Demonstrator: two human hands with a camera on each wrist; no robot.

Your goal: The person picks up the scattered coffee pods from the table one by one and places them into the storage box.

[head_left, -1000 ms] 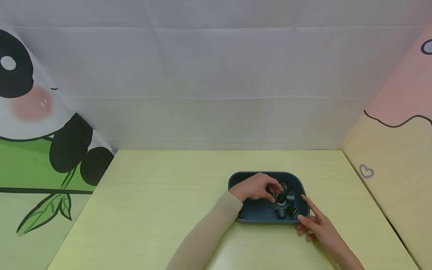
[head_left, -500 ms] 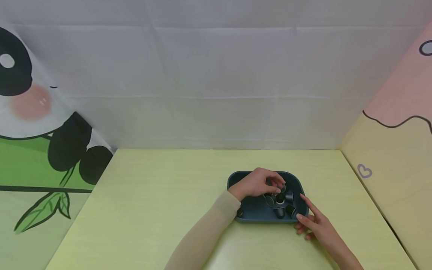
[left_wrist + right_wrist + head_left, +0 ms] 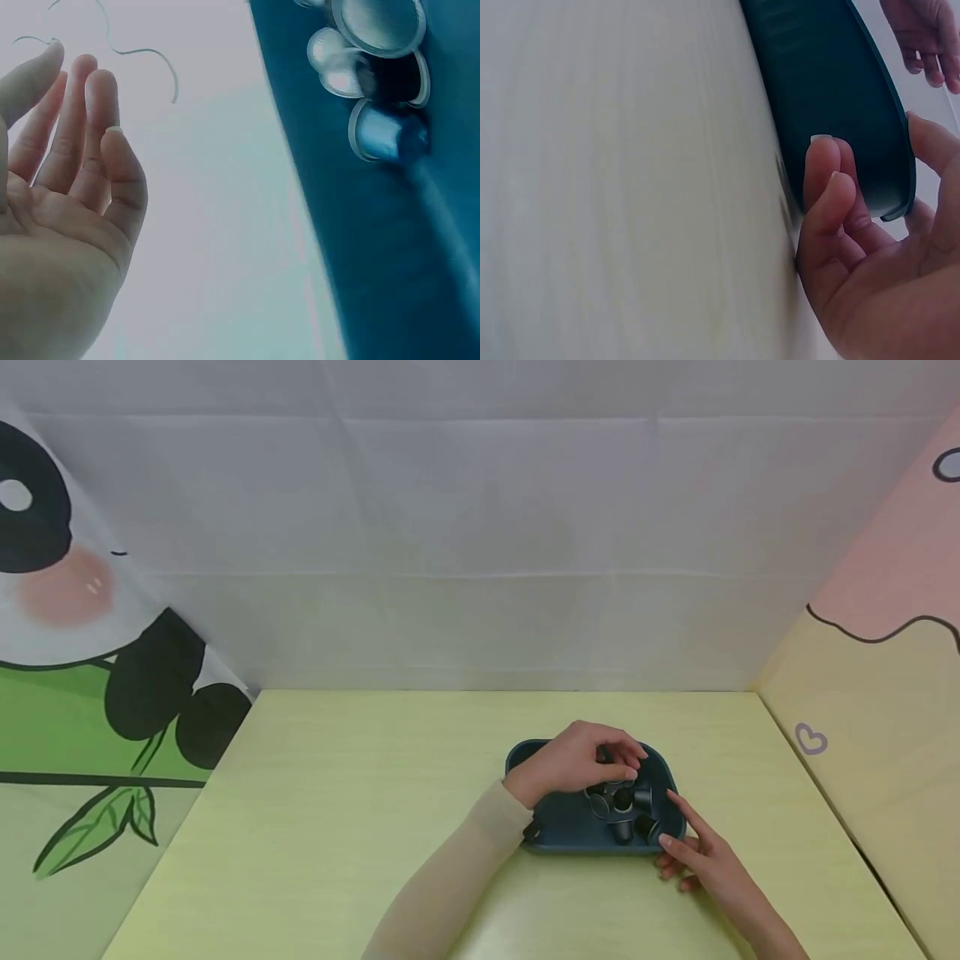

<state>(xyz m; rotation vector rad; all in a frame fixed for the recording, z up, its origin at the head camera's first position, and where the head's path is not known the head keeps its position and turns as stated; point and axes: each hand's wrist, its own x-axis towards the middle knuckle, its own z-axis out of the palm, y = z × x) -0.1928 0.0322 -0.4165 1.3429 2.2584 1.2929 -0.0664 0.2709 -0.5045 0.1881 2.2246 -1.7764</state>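
A dark blue tray with a raised rim holds several coffee capsules, some dark-bodied, with silvery rims and lids. In the left wrist view, capsules lie bunched along one side of the tray. My left hand is over the back part of the tray, above the capsules, its fingers loosely bent with nothing between them. My right hand holds the tray's near right corner. Its thumb and index finger are at the rim, and in the right wrist view its other fingers curl by the outer wall.
The tray stands on a pale yellow table. One dark capsule lies apart at the tray's left end, partly behind my sleeve. A grey-white cloth wall rises behind, with printed panels at both sides.
My left hand has risen and moved toward the back of the tray, uncovering a capsule below it and covering another. My right hand stays at the tray's corner.
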